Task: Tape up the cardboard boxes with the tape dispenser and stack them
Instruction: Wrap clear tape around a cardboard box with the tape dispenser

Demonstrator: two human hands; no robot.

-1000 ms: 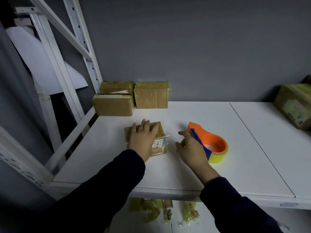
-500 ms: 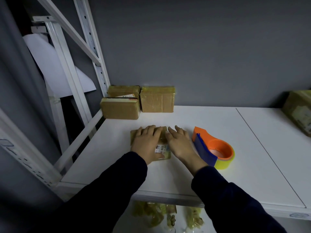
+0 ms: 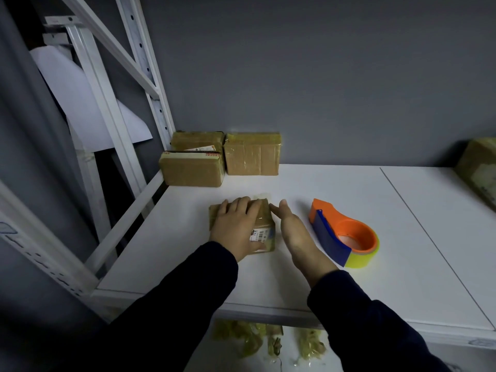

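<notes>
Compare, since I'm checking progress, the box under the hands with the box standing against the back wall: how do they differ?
The small box lies flat mid-shelf; the back box stands upright against the wall. The left hand covers the small box; nothing touches the back box. Both are brown cardboard under glossy tape.

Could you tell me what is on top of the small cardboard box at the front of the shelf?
The left hand lies flat on the small cardboard box, leaving a printed label partly visible; the rest of the top is covered.

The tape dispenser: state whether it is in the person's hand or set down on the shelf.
Set down. The tape dispenser lies on the white shelf, apart from the right hand, which is beside the small box.
</notes>
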